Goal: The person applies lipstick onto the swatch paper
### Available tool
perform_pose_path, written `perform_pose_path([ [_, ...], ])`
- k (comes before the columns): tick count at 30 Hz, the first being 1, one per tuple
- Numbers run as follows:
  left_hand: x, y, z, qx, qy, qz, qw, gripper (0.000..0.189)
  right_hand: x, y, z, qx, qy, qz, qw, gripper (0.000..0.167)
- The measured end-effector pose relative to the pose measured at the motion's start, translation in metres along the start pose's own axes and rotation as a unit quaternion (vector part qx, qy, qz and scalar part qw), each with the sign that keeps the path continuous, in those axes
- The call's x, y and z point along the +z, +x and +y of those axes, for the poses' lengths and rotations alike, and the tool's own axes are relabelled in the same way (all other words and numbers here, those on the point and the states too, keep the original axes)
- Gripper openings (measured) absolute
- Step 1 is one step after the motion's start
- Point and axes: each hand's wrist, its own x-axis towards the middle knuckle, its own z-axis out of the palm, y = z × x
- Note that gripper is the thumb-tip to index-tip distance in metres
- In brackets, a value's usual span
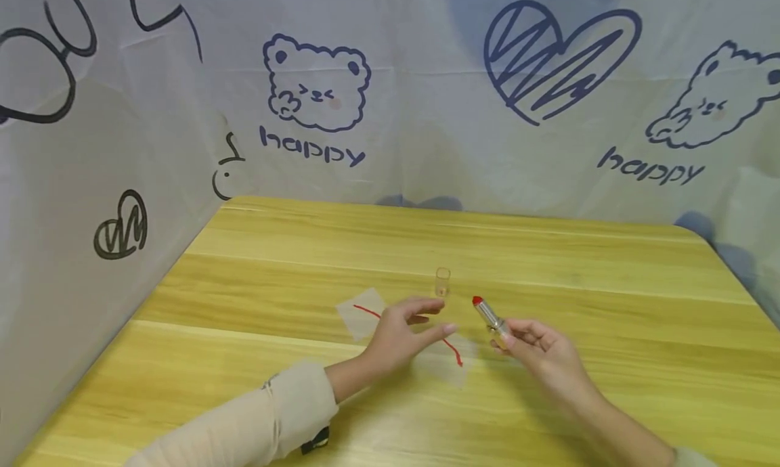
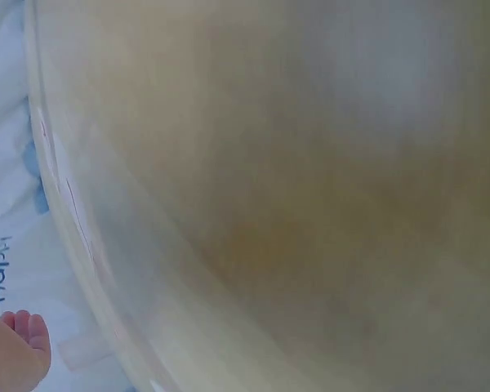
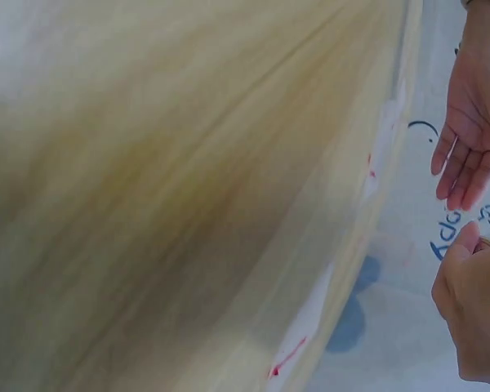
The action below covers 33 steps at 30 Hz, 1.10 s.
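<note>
My right hand (image 1: pixel 548 359) grips a lipstick (image 1: pixel 492 318) by its base, the silver tube tilted up to the left with the red tip bare. The left hand (image 1: pixel 396 335) is held over white paper (image 1: pixel 359 318), thumb and fingers spread apart with nothing between them. Red lines run on the paper to either side of that hand, which hides the middle. Just beyond the left fingertips, a small clear cap (image 1: pixel 443 282) stands on the table. In the right wrist view the left palm (image 3: pixel 474 122) shows with its fingers extended, above the right hand (image 3: pixel 478 310).
The wood-grain table (image 1: pixel 244 271) fills most of the left and right wrist views. White cloth (image 1: pixel 420 135) with drawn bears and hearts hangs behind it and along the left side. A small black object (image 1: pixel 315 440) shows under the left sleeve (image 1: pixel 268 413).
</note>
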Motion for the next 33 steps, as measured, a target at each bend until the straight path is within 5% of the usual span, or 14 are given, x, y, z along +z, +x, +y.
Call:
perform_pose_path([
  [7,0.004,-0.007,-0.003,-0.020,-0.040,0.014,0.9989,0.040,0.012,0.002,0.003,0.005,0.006,-0.026,0.9996,0.037],
  [15,0.007,-0.008,-0.005,-0.007,-0.050,0.026,0.9984,0.032,0.028,0.003,0.004,0.077,-0.007,-0.034,0.9964,0.041],
  [33,0.016,-0.008,-0.003,-0.034,-0.073,0.067,0.9945,0.020,0.043,0.005,0.011,0.067,0.072,-0.077,0.9921,0.044],
])
